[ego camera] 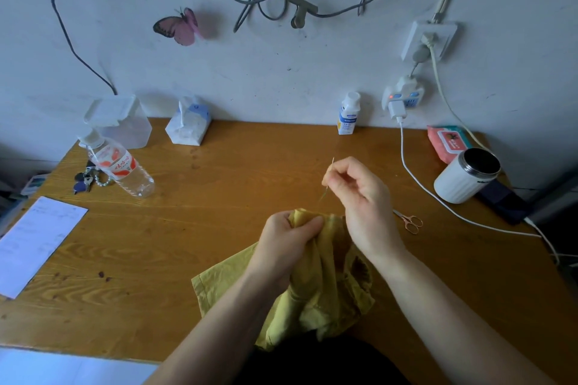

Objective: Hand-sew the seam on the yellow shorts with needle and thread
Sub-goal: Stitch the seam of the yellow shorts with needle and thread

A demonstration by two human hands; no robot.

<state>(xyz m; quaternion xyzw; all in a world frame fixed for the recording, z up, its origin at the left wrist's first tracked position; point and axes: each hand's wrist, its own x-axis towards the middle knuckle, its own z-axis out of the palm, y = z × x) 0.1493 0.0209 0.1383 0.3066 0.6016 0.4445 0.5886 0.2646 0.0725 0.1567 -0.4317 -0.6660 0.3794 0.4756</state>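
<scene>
The yellow shorts (316, 294) lie bunched at the near edge of the wooden table (194, 228). My left hand (286, 242) grips a raised fold of the fabric at its top. Just above and to the right, my right hand (359, 194) pinches a thin needle (329, 172) that points up and away. A fine thread (322, 195) runs from the needle down toward the gripped fold.
Small rose-gold scissors (410, 222) lie right of my right hand. A white charging cable (438, 197), a white mug (467, 175) and a pink wipes pack (445, 142) stand further right. A water bottle (120, 164), keys (86, 180), a paper sheet (34, 242) and a tissue pack (187, 125) are left.
</scene>
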